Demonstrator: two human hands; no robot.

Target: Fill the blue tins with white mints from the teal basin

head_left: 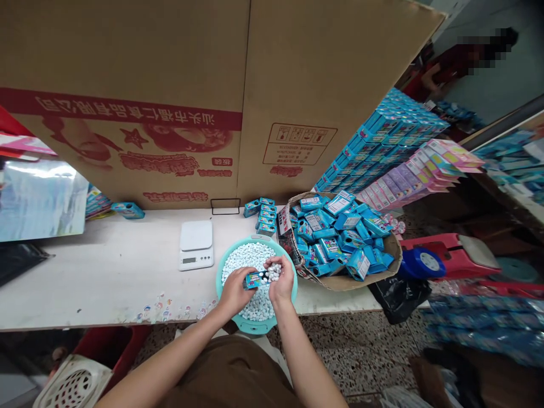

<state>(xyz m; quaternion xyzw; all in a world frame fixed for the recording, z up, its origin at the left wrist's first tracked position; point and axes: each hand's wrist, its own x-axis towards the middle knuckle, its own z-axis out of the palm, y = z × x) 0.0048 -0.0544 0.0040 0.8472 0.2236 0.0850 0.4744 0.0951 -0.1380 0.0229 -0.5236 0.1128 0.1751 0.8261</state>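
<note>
Over a turquoise basin (220, 277) full of small white candies (255, 309), my left hand (235, 292) grips a small blue candy box (255, 280). The box lies roughly level, its dark end facing right. My right hand (282, 279) is cupped beside that end, fingers curled around a heap of white candies (274, 272). Whether the box's end is unsealed is too small to tell. Several similar blue boxes (266, 220) stand in a small group behind the basin. Right of the basin, a cardboard carton (389, 266) is heaped with more blue boxes (340, 226).
A white digital scale (196, 243) sits left of the basin. One blue box (128, 210) lies farther left. A large cardboard box (170, 68) forms a wall behind the table (106, 272). Stacked blue packs (374, 141) rise at right; a person (450, 65) is beyond them.
</note>
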